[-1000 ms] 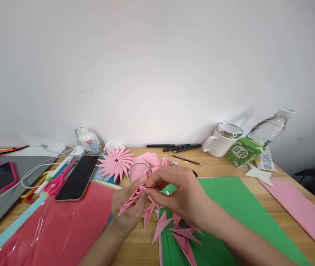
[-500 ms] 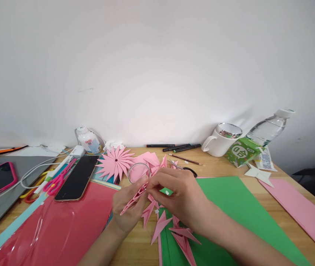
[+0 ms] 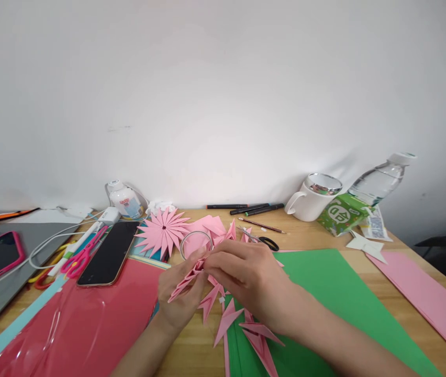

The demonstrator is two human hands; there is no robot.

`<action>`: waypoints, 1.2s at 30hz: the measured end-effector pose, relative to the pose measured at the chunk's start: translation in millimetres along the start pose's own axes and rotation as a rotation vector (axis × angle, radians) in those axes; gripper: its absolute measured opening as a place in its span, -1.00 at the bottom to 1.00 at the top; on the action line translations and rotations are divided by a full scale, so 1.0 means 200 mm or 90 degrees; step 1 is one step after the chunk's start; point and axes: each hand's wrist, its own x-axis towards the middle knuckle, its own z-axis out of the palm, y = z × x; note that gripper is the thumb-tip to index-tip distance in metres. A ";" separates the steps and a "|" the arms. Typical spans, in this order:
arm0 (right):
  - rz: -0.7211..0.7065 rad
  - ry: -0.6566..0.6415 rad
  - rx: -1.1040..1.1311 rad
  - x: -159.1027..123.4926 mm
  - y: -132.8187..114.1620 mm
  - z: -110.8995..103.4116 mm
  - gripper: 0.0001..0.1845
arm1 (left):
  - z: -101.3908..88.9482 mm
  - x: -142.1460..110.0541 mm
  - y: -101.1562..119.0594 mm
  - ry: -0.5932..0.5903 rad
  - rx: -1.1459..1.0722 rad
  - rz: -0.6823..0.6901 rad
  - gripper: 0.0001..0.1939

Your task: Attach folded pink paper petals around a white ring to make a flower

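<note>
My left hand [image 3: 178, 296] is closed around a stack of folded pink paper pieces [image 3: 187, 281], held in the air above the table. My right hand [image 3: 248, 277] pinches at the upper right end of the same stack; its fingertips partly hide the paper. Under and around my hands lie several loose folded pink paper pieces [image 3: 229, 320], some on the green paper [image 3: 321, 293]. Just behind my hands are a tape roll [image 3: 184, 246] and a pink paper pinwheel [image 3: 164, 228] with many points.
Left are a red sheet [image 3: 101, 324], a black phone [image 3: 111, 254], pink scissors [image 3: 84, 256] and a white bottle [image 3: 124, 201]. Behind are pens [image 3: 250, 209], a pencil [image 3: 262, 225] and black-handled scissors [image 3: 269, 243]. Right are a mug [image 3: 311, 199], a green box [image 3: 341, 214] and pink paper strips [image 3: 423, 301].
My right fingers have closed in on the end of the pink stack, and the small white bit seen near them is now hidden. The stack has tilted slightly in my left hand.
</note>
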 end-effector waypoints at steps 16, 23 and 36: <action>-0.005 -0.018 0.019 0.00 0.01 -0.01 -0.82 | 0.00 0.02 0.02 -0.002 0.016 -0.013 -0.79; -0.009 -0.036 0.039 0.01 0.01 -0.03 -0.85 | 0.00 0.02 0.01 0.008 -0.001 0.003 -0.74; -0.021 -0.096 -0.067 0.02 0.01 -0.03 -0.85 | -0.01 0.04 0.03 -0.016 0.012 0.005 -0.85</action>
